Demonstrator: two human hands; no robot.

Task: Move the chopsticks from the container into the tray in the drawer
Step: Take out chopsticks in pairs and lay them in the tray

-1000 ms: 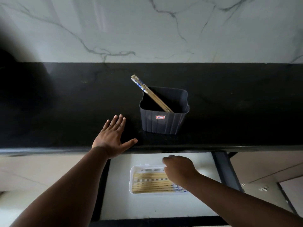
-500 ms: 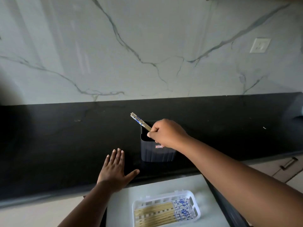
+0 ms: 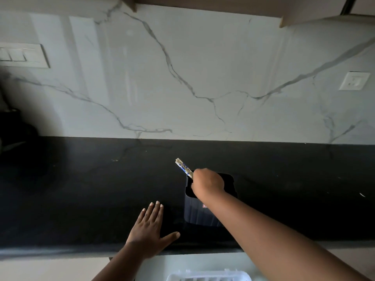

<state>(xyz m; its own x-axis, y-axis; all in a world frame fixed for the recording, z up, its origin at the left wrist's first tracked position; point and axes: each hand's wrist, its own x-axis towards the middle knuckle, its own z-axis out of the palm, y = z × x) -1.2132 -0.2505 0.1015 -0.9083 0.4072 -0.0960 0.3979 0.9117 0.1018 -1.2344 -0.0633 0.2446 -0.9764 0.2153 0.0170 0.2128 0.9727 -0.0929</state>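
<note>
A dark plastic container (image 3: 199, 212) stands on the black countertop (image 3: 81, 189). My right hand (image 3: 207, 184) is over its mouth, fingers curled round the chopsticks (image 3: 183, 166), whose blue-patterned tops stick out up and to the left. Their lower part is hidden by the hand and the container. My left hand (image 3: 151, 230) lies flat on the countertop to the left of the container, fingers spread. Only the far rim of the white tray (image 3: 209, 275) in the open drawer shows at the bottom edge.
A marble backsplash (image 3: 203, 78) rises behind the counter, with a switch plate (image 3: 22, 55) at left and a socket (image 3: 354, 81) at right. A dark object (image 3: 12, 122) sits at the far left. Upper cabinets (image 3: 223, 5) hang overhead.
My right hand rose from the tray in the drawer to the container and took hold of the chopsticks. The view tilted upward, so the tray slid nearly out of sight. My left hand stayed put.
</note>
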